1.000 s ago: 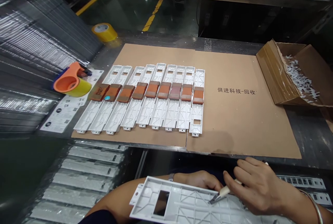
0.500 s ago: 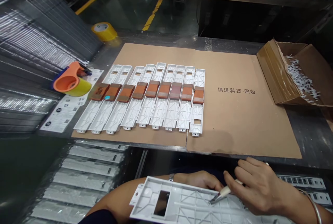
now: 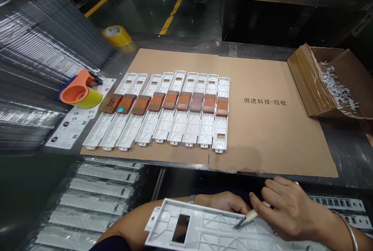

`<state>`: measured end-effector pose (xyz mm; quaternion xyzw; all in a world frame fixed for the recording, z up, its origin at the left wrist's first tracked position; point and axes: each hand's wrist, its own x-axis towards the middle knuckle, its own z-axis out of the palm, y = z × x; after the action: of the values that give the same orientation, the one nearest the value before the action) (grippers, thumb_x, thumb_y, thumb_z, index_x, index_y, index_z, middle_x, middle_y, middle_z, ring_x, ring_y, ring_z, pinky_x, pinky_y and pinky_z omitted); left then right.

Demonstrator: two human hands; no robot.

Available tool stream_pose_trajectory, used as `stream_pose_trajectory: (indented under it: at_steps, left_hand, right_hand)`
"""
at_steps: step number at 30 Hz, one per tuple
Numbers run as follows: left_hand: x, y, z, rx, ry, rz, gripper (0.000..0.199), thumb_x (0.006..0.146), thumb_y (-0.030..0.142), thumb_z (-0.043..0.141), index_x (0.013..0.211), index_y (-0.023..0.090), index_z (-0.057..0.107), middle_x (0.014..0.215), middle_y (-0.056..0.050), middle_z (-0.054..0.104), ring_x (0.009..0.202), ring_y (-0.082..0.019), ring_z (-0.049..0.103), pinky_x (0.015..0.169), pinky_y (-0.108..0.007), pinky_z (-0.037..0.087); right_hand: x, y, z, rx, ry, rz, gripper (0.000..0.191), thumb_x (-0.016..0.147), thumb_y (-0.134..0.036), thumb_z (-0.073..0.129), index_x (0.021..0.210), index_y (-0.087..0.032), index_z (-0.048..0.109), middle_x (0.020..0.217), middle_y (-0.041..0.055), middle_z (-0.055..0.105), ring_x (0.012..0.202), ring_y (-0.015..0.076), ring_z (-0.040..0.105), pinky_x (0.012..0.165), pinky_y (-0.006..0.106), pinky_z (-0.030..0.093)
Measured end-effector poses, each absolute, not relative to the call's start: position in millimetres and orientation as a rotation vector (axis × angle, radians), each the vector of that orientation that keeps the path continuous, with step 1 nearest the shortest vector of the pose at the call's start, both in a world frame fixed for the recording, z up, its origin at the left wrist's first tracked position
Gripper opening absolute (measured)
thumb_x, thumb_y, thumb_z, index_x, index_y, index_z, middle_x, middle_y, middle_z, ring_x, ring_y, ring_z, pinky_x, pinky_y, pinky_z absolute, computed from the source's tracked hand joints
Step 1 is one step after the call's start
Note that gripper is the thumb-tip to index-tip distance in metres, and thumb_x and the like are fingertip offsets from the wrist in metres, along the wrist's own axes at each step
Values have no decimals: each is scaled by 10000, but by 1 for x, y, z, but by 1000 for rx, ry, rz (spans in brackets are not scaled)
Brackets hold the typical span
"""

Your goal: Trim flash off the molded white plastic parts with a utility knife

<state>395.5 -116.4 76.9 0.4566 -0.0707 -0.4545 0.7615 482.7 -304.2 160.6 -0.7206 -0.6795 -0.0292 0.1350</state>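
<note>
Dark bench (image 3: 354, 161) topped with cardboard (image 3: 271, 138); I work on a ribbed white panel (image 3: 215, 229) before its near edge.
Panel sits lowest in view, nearest me; my right hand (image 3: 287, 210) is closed around a pale-handled tool (image 3: 251, 215), metal tip at the ribs; my left hand (image 3: 229, 201) is curled at the panel's far edge, partly hidden, can't tell if it grips; beyond, on the cardboard, nine white panels (image 3: 190, 130) lie side by side, an orange-brown block (image 3: 184, 100) across each; left of them, an orange-and-yellow cup (image 3: 94, 97); right, an open carton (image 3: 303, 88) with small white pieces (image 3: 339, 88); farther back, left, yellow tape roll (image 3: 124, 37); beyond the bench, a yellow floor line (image 3: 169, 20).
</note>
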Motion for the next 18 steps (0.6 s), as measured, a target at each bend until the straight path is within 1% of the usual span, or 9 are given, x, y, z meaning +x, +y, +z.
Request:
stream_pose_trajectory:
  at_steps: [9, 14, 18]
  left_hand:
    - [394, -121, 75, 970, -165, -1004, 677, 398, 826, 644, 602, 187, 558, 635, -4, 522, 606, -147, 450, 564, -304, 350]
    - [393, -118, 75, 987, -137, -986, 645, 443, 799, 651, 632, 188, 567, 688, -14, 540, 649, -157, 471, 616, -315, 367]
    - [394, -117, 77, 1001, -132, -991, 653, 431, 812, 641, 612, 189, 563, 646, -2, 519, 623, -150, 449, 596, -313, 356]
  right_hand:
    - [485, -305, 162, -2084, -2013, -41, 255, 744, -89, 499, 972, -114, 611, 594, -5, 492, 511, 152, 426, 498, 330, 240]
    - [484, -305, 160, -2083, -1994, -67, 284, 749, -89, 487, 1008, -100, 602, 621, 2, 505, 534, 152, 454, 514, 329, 284]
    - [483, -304, 160, -2099, -2001, -65, 301, 733, -80, 492, 1009, -106, 607, 618, 3, 510, 537, 151, 450, 517, 330, 289]
